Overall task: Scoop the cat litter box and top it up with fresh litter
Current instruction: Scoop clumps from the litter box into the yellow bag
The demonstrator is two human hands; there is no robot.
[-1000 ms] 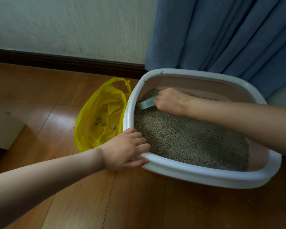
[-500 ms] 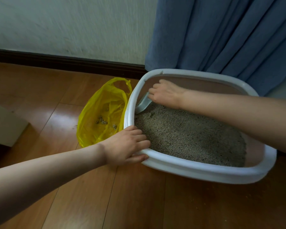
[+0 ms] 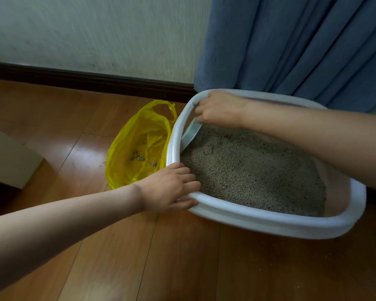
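Right hand [image 3: 219, 108] hides the scoop [image 3: 191, 133] handle; blade tip buried in litter [image 3: 254, 170]

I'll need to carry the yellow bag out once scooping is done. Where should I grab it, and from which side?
Take the bag by its handle loop, probably from above. The loop stands up at the far end, by the baseboard, while the clumps lie low in the belly, so lifting there should close the mouth. Come from the left; the litter box is on its right.

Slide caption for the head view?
Left hand grips litter box rim; right hand digs scoop into litter beside yellow bag.
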